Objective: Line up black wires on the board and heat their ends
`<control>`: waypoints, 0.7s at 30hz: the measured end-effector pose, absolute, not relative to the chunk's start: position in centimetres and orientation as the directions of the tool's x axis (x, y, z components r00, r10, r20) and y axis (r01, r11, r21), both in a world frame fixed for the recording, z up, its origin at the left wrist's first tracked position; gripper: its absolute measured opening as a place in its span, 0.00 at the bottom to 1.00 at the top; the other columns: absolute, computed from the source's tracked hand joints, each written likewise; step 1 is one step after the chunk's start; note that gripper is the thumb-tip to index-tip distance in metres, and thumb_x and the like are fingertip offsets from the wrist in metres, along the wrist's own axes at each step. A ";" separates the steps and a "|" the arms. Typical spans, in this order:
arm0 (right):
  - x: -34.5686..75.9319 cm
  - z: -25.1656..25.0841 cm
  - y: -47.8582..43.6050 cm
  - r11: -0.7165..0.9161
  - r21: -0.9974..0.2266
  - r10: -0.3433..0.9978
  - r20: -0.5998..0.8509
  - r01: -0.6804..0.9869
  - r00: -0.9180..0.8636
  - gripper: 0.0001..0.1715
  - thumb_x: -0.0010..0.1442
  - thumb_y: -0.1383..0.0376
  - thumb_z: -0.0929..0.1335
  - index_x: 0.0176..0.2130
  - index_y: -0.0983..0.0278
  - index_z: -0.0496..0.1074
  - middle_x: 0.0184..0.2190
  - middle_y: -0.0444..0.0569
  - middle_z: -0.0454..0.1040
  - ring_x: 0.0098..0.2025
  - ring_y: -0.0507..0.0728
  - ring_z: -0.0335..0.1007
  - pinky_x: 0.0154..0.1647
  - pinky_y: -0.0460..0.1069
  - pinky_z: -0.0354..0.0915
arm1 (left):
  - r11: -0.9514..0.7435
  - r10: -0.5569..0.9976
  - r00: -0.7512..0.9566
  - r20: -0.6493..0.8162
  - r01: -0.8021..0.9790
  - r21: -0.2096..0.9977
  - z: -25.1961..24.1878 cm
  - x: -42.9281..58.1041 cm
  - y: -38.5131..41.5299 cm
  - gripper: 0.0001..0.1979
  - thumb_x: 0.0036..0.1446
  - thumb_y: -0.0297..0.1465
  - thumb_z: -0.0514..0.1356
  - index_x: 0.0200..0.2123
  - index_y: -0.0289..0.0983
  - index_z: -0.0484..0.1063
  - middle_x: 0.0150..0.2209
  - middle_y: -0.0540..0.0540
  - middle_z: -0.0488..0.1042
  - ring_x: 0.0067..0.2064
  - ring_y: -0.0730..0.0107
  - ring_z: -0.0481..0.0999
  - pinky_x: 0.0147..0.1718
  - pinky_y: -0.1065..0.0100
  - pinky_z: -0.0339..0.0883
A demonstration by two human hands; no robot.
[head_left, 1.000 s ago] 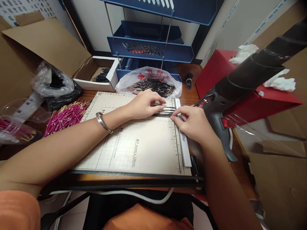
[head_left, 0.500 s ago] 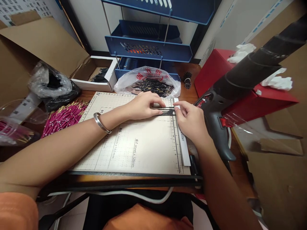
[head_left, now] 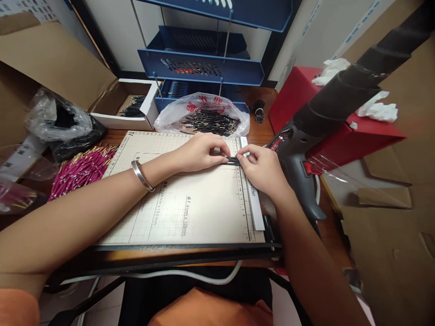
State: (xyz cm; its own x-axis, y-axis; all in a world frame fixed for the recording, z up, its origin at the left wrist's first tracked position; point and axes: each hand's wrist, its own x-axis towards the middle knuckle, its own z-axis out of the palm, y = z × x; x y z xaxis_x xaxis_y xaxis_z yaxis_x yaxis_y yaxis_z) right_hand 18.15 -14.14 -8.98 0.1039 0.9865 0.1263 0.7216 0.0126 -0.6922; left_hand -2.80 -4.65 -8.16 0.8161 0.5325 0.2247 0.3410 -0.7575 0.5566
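A small bunch of thin black cords [head_left: 233, 160] lies across the right part of a cream-coloured paper cutter board [head_left: 204, 208], near its ruler edge. My left hand [head_left: 202, 153], with a silver bangle at the wrist, has thumb and forefinger closed at the bunch's left end. From the right, my right hand [head_left: 260, 164] pinches the other end between thumb and fingers, over the cutter's white strip [head_left: 254, 203]. The cord tips are partly covered by my fingers.
Behind the board sits a clear plastic bag [head_left: 204, 120] of black cords with gold ends. Magenta cords [head_left: 83, 170] are heaped left. A grey heat-gun-like tool [head_left: 306, 167] and a red box [head_left: 360, 140] stand right; blue racks [head_left: 200, 68] rise behind.
The black cords, more spread before, are now bunched closely together. My right thumb and fingers have closed on their right end. The whole view has shifted slightly.
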 end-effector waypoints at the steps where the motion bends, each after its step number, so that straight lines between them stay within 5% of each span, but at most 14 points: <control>1: 18.2 -9.0 -14.1 0.016 -0.694 0.985 0.133 0.720 0.106 0.11 0.61 0.63 0.68 0.37 0.62 0.82 0.23 0.43 0.66 0.28 0.54 0.59 0.35 0.50 0.51 | -0.759 0.536 0.814 0.224 0.347 0.551 -8.2 -2.7 -4.7 0.08 0.64 0.35 0.67 0.42 0.38 0.84 0.40 0.45 0.84 0.42 0.65 0.80 0.43 0.65 0.67; 9: 18.8 -8.8 -13.8 0.021 -0.722 0.993 0.093 0.692 0.067 0.11 0.63 0.63 0.66 0.41 0.62 0.78 0.23 0.42 0.64 0.29 0.55 0.60 0.35 0.50 0.52 | -0.773 0.524 0.818 0.236 0.340 0.536 -7.6 -2.8 -5.0 0.09 0.66 0.36 0.64 0.40 0.38 0.83 0.38 0.46 0.83 0.40 0.65 0.79 0.42 0.65 0.67; 21: 19.0 -9.3 -13.8 -0.054 -0.655 0.993 0.043 0.753 0.109 0.31 0.68 0.54 0.64 0.66 0.61 0.66 0.48 0.57 0.80 0.44 0.66 0.74 0.49 0.60 0.66 | -0.797 0.497 0.833 0.244 0.327 0.508 -7.5 -2.8 -5.3 0.11 0.68 0.35 0.61 0.40 0.37 0.84 0.41 0.42 0.83 0.42 0.63 0.80 0.46 0.62 0.70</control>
